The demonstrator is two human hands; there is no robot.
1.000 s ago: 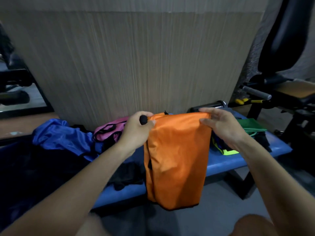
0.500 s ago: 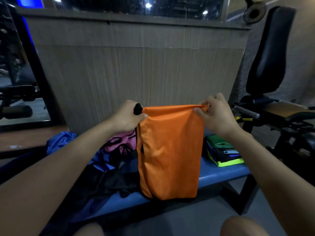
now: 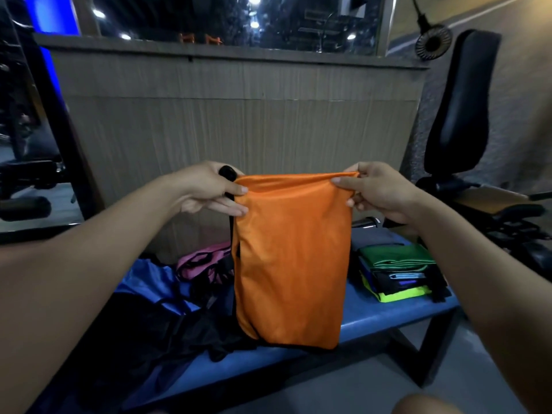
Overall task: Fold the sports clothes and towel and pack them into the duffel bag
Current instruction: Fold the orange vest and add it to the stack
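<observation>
A blue bench (image 3: 388, 319) stands before a wood-panelled wall (image 3: 239, 130), with a black padded seat (image 3: 460, 115) at right.

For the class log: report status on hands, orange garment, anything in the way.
Left hand and right hand pinch top corners of orange garment. It hangs above the blue bench. Folded stack right, loose clothes left.

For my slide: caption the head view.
Both hands hold a folded orange garment above a blue bench.
</observation>
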